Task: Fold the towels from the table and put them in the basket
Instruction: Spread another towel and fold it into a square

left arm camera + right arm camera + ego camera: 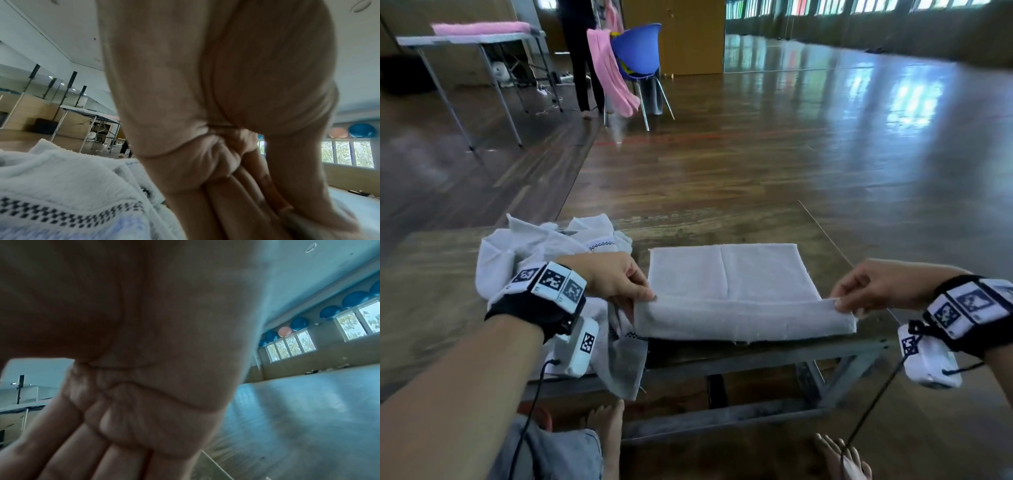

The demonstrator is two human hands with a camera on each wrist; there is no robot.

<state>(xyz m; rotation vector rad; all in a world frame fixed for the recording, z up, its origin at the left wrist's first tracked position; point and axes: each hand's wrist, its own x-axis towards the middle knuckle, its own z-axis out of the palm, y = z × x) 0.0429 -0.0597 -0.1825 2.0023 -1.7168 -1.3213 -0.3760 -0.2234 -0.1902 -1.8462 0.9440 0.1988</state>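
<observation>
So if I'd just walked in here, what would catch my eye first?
Probably the pale grey towel spread on the low table, with the left hand and right hand each pinching a near corner, mid-fold. Beside it on the left lies a crumpled heap of white towels. Farther back, a bright blue chair with pink cloth draped over it stands out.

Looks like a gym or dance hall: big open shiny wood floor [825,144], a mirror wall [859,27], exercise balls [299,323] lined up above the windows [291,345], speakers on stands [72,79], plus a folding table [472,41] and one blue chair [637,51].
</observation>
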